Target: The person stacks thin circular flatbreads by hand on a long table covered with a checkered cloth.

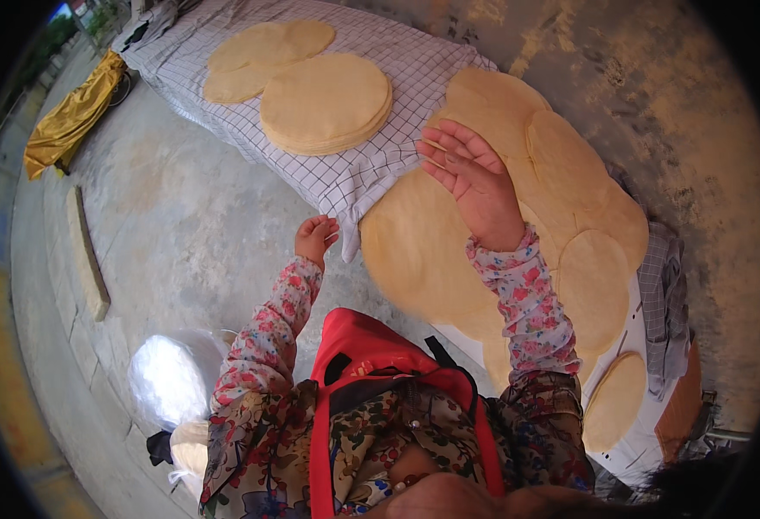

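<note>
My right hand (477, 177) is raised palm up with its fingers spread, over thin, round, pale-yellow dough sheets. It holds nothing. Just beneath it and to its left lies a large dough sheet (419, 246), its edge slightly blurred. My left hand (317, 239) is by the hanging corner of a white checked cloth (351, 192). Its fingers are loosely bent with small gaps between them, and I see nothing in them. A gap separates it from the large sheet. More overlapping sheets (570, 177) cover the right side of the table.
A neat stack of round sheets (326, 104) stands on the checked cloth, with looser ones (255, 56) behind. Plastic-wrapped rolls (172, 381) stand at lower left. A grey checked cloth (664, 298) hangs at the right edge. A beam (86, 251) and yellow cover (73, 117) are left.
</note>
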